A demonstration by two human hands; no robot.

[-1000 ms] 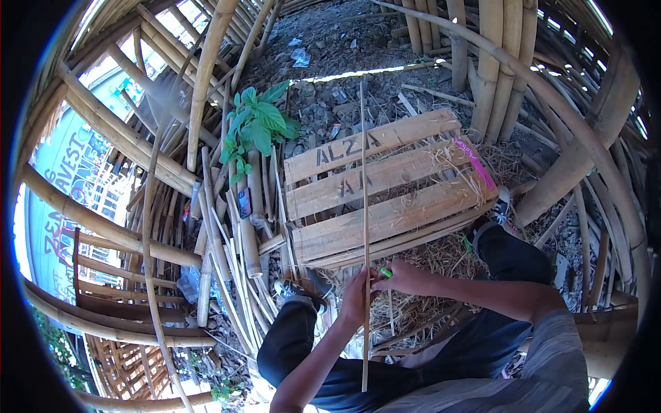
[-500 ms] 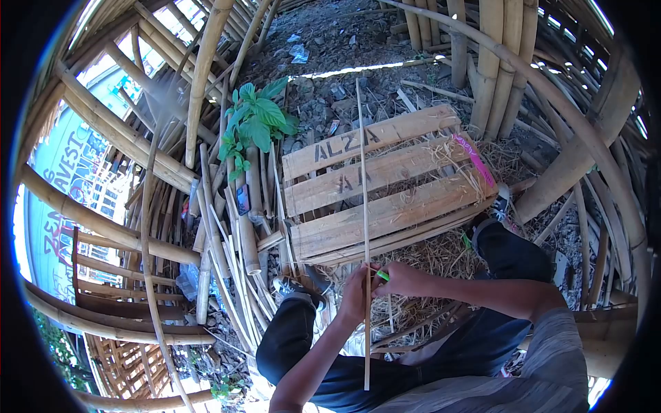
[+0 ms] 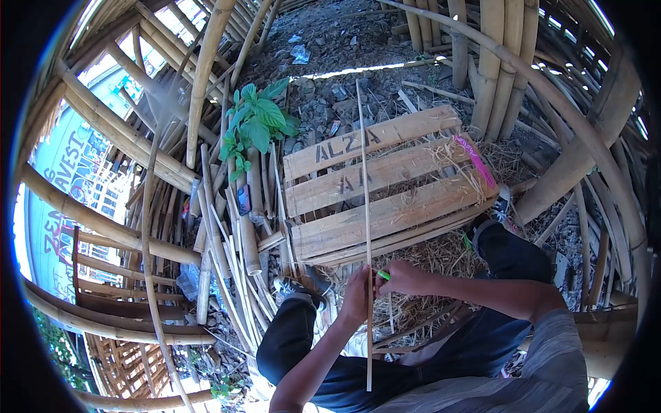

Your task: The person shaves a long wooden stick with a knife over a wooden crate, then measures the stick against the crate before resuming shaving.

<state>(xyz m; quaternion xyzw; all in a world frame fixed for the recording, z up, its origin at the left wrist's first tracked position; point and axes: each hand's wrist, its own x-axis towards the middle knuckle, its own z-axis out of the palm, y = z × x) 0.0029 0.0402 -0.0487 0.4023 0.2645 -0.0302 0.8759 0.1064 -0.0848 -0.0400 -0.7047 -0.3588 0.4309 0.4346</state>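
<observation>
A long, thin bamboo strip (image 3: 367, 213) runs almost straight up and down in front of me, crossing over a slatted wooden crate (image 3: 385, 199). My left hand (image 3: 356, 294) is closed around the strip's lower middle. Close beside it on the right, my right hand (image 3: 406, 279) is closed on a small bright green handle (image 3: 383, 274), held up against the strip. Any blade on the handle is hidden or too small to make out. Dry shavings (image 3: 430, 275) lie around and below the hands.
Cut bamboo poles and split strips (image 3: 237, 275) are piled at the left, beside a leafy green plant (image 3: 258, 117). Thick bamboo posts (image 3: 506, 69) stand at the right. A pink strip (image 3: 478, 165) lies on the crate's right end. Rocky soil (image 3: 337, 41) extends behind it.
Both hands have hardly moved, shifting only very slightly. The strip's lower part has moved a touch to the right. The crate stays where it was.
</observation>
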